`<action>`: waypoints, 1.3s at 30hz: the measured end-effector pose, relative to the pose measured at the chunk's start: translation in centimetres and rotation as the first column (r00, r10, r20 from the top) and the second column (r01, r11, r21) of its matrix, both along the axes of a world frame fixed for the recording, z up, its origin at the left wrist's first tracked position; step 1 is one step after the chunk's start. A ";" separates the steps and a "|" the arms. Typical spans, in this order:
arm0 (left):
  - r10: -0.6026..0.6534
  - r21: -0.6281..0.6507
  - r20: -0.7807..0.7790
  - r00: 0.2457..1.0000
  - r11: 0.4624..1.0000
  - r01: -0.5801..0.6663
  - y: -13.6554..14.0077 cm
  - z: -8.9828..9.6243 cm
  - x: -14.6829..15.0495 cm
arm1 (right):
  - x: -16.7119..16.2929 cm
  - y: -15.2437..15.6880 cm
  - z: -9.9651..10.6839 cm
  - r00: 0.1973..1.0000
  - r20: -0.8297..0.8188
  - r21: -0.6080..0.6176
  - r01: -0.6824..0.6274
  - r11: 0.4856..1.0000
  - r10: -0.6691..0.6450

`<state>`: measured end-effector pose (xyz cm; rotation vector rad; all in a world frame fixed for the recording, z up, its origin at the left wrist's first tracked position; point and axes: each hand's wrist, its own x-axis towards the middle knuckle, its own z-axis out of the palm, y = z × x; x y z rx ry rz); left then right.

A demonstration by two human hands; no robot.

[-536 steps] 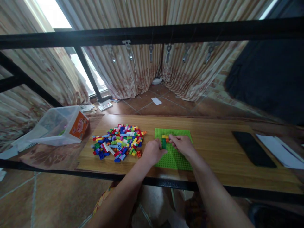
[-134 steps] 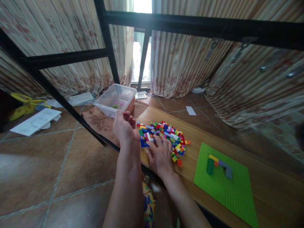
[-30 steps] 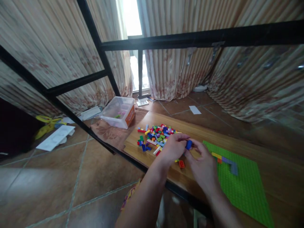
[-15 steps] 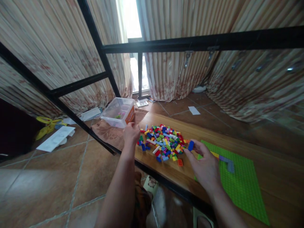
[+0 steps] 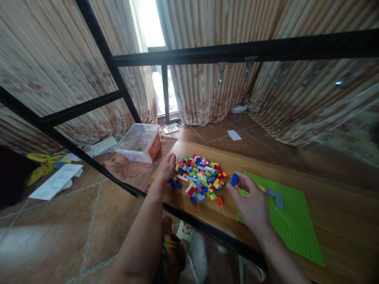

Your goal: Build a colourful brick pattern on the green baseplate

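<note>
My right hand (image 5: 251, 197) pinches a dark blue toy brick (image 5: 234, 179) between thumb and fingers, raised a little above the tabletop. Beneath and behind it lies a green studded baseplate (image 5: 296, 228), where a short bent row of yellow, purple and grey-blue bricks (image 5: 276, 197) is fixed. At the left edge of a heap of mixed coloured bricks (image 5: 201, 175) rests my left hand (image 5: 167, 169), its fingers extended along the heap and partly hidden. A light blue brick shows beside its fingertips. An orange brick (image 5: 219, 201) lies apart at the heap's near side.
The bricks lie on a wooden board (image 5: 231, 215) with a black front edge. Left of it, a clear plastic box (image 5: 139, 144) stands on a brown mat (image 5: 127, 173). Black metal bars (image 5: 207, 55) cross in front of the curtains. Papers (image 5: 56, 182) lie on the tiled floor.
The view has shifted slightly to the right. My left hand has come closer against the heap's left side. My right hand still holds the blue brick in much the same spot.
</note>
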<state>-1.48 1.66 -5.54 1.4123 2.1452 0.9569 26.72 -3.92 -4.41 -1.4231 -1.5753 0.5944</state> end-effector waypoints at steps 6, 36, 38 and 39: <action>-0.127 0.096 0.090 0.988 0.988 0.118 -0.5 0.0 -0.3 | 0.3 0.1 0.3 1.000 -0.005 -0.013 -0.001 1.000 0.001; -0.508 0.151 0.009 0.861 0.852 0.501 -3.7 3.6 18.5 | 12.2 0.4 -1.1 0.891 -0.364 -0.192 0.212 0.958 -0.270; -0.530 0.137 0.007 0.848 0.840 0.524 -3.8 3.4 19.2 | 14.2 0.2 -1.3 0.917 -0.251 -0.190 0.268 0.945 -0.310; -0.545 0.135 0.011 0.839 0.832 0.538 -3.9 3.3 19.6 | 15.0 0.0 -1.4 0.925 -0.200 -0.191 0.287 0.939 -0.324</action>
